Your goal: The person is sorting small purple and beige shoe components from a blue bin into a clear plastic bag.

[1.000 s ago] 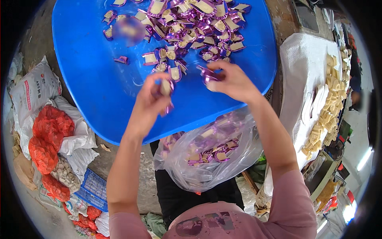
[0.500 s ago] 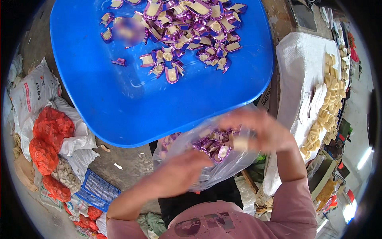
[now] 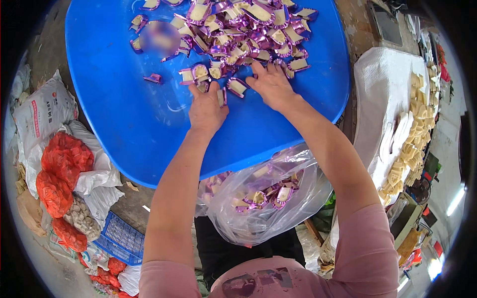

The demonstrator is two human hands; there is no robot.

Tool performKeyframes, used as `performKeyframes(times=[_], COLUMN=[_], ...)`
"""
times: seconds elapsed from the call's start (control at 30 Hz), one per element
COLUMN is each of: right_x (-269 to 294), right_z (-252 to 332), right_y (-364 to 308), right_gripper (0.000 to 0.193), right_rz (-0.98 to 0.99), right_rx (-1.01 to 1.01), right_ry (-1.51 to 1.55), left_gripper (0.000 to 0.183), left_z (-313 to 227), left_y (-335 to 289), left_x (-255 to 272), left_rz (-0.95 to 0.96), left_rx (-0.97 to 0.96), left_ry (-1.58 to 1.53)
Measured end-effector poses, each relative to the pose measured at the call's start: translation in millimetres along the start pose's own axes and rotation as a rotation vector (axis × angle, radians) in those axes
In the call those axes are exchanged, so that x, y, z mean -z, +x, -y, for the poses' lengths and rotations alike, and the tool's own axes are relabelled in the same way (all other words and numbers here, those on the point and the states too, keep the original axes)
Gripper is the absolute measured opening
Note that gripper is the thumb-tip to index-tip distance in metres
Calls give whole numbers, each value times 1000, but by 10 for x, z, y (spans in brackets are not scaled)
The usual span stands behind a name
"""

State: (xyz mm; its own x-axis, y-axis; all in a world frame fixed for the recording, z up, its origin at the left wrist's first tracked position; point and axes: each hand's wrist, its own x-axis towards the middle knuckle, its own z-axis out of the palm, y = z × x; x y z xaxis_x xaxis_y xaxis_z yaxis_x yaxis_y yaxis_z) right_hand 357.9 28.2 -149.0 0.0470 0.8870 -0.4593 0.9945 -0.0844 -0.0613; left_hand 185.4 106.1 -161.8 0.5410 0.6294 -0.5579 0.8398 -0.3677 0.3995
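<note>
Both bare hands down in blue plastic tub (image 3: 154, 134), at near edge of heaped metallic-purple molded pieces (image 3: 260, 13) with cream insides; left hand (image 3: 206, 111) with thumb and fingers slightly parted around small piece; cannot tell whether gripped; right hand (image 3: 273, 89) palm down, fingers spread apart, tips touching heap's near edge, thumb just beside loose cream-faced piece (image 3: 236, 87); more purple pieces inside clear plastic bag (image 3: 263, 226) below tub's near rim, in front of black trousers (image 3: 223, 251); at far left, red plastic bags (image 3: 64, 154) near blue perforated crate (image 3: 119, 238); at right, plain cream pieces (image 3: 417, 124) on white woven sack (image 3: 385, 89).
</note>
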Motion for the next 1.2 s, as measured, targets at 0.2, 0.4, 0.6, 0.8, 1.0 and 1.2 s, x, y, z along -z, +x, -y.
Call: performKeyframes(times=[0.2, 0.4, 0.6, 0.8, 1.0, 1.2], right_x=[293, 947, 1016, 1213, 388, -9], right_z=[-14, 127, 338, 322, -111, 20], right_y=[-337, -1273, -1889, -1718, -494, 39], right_gripper=[52, 48, 48, 46, 60, 59], right_rz=[-130, -100, 432, 207, -13, 163], right_rx=[-174, -225, 209, 186, -187, -279], right_ry=[1156, 2000, 1291, 1085, 424, 53], left_gripper=[43, 42, 43, 42, 64, 69], left_z=[315, 81, -227, -195, 115, 63], left_y=[-242, -1257, -1926, -1805, -312, 236], left_x=[250, 850, 805, 835, 480, 39], left_rz=[205, 619, 931, 305, -288, -299], left_rx=[-28, -203, -729, -724, -185, -34], left_ry=[-668, -1577, -710, -283, -276, 106])
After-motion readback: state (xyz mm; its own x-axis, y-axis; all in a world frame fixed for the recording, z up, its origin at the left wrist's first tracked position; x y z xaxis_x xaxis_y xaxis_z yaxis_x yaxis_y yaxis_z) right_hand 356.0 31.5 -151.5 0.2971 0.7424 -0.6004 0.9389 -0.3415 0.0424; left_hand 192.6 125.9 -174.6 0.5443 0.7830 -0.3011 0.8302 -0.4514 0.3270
